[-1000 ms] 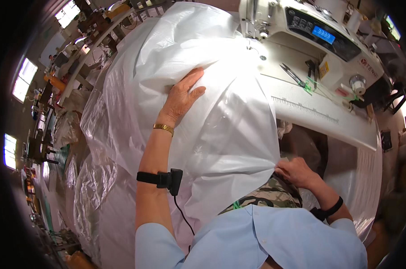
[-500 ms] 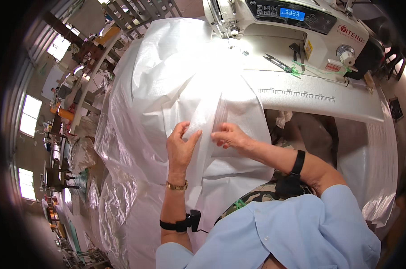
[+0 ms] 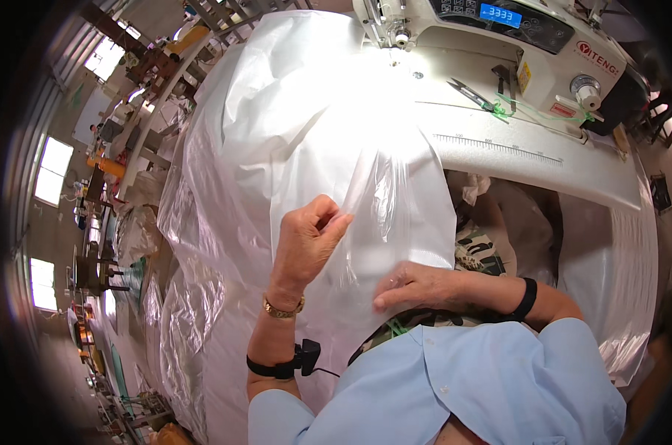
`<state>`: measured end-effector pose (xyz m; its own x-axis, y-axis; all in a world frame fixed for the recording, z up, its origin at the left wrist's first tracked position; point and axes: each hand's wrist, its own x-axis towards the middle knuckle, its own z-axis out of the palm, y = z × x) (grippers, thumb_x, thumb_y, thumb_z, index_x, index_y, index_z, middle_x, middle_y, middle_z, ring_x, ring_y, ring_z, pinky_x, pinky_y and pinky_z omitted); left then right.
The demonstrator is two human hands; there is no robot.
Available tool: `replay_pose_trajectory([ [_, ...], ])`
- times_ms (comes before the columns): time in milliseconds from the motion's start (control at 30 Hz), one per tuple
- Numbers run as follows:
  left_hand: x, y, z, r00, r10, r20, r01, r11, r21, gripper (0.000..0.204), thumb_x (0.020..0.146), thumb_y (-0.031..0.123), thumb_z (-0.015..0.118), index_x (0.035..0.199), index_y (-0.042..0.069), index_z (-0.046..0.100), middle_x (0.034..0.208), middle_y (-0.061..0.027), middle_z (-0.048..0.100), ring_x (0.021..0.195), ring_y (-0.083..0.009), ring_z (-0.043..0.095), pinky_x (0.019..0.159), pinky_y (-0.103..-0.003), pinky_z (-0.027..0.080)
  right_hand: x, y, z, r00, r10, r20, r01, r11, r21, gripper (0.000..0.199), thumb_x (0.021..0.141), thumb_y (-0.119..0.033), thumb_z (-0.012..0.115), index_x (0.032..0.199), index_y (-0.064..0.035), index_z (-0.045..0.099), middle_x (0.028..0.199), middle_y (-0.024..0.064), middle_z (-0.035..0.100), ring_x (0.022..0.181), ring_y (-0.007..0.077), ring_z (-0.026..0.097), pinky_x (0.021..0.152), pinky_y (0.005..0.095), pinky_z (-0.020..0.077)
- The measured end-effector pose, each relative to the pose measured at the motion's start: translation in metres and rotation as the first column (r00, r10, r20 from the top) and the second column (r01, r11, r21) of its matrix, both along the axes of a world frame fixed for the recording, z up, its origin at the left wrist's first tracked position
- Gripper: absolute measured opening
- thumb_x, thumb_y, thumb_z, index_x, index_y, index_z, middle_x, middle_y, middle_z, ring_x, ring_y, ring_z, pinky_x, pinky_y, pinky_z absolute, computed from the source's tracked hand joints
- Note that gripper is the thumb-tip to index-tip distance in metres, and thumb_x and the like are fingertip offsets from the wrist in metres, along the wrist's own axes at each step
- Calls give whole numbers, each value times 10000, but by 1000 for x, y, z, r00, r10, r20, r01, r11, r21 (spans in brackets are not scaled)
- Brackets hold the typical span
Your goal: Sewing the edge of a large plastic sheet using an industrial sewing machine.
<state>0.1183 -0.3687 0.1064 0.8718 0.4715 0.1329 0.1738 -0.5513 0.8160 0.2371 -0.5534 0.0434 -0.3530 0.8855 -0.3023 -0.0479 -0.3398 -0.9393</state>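
A large sheet of clear and white plastic film [image 3: 299,126] is draped over the sewing table and down onto my lap. My left hand [image 3: 306,241] pinches a fold of the film between thumb and fingers and lifts it slightly. My right hand [image 3: 417,285] lies flat on the film close to my body, fingers together, pressing it down. A white sewing machine [image 3: 499,30] stands at the far end of the table, with the film running under its needle area [image 3: 402,37].
Scissors [image 3: 469,93] and a green thread lie on the white table [image 3: 543,159] beside a printed ruler strip. More plastic film hangs at the right [image 3: 625,282]. Other work tables and windows [image 3: 50,167] fill the left side of the room.
My left hand has closed from flat into a pinch on the film and raised it. My right hand has slid down toward my body and now lies flat.
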Motion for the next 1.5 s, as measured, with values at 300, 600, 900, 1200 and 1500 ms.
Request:
replay_pose_trajectory([
  [300,-1,-30,-25,999,-26,20,28,991,-130,230,909,75,688,784,28,500,682,66,357,627,-25,296,515,-212,248,-15,-19,29,794,-599,105,477,721,503,269,988,-233,572,821,-24,607,705,87,651,637,207,625,626,325,491],
  [600,-5,-39,-57,994,33,100,-3,960,-279,228,1004,171,571,863,3,506,712,23,373,650,-70,325,551,-246,319,-23,-3,13,597,-619,510,40,658,752,247,919,-210,634,770,-58,511,623,105,573,581,310,598,549,400,444],
  [900,-3,-39,-72,997,49,53,-11,831,-556,216,983,183,628,830,59,539,706,96,386,647,-8,313,538,-192,268,-31,11,3,442,-565,697,-286,648,706,166,757,-139,656,763,-91,498,641,37,578,572,208,581,539,331,399],
  [1200,-12,-39,-70,976,195,91,-84,735,-673,141,930,113,696,831,72,604,741,90,555,653,17,441,590,-157,367,30,-28,5,134,-914,384,3,388,922,300,757,-192,816,830,-61,556,815,99,603,710,288,568,613,372,447],
  [1500,-5,-44,-62,983,126,132,-31,829,-558,248,891,106,736,735,58,548,662,88,477,611,-8,368,527,-190,310,34,-58,-35,232,-697,679,572,662,484,199,876,-157,669,809,-4,561,704,167,567,619,347,545,601,433,440],
])
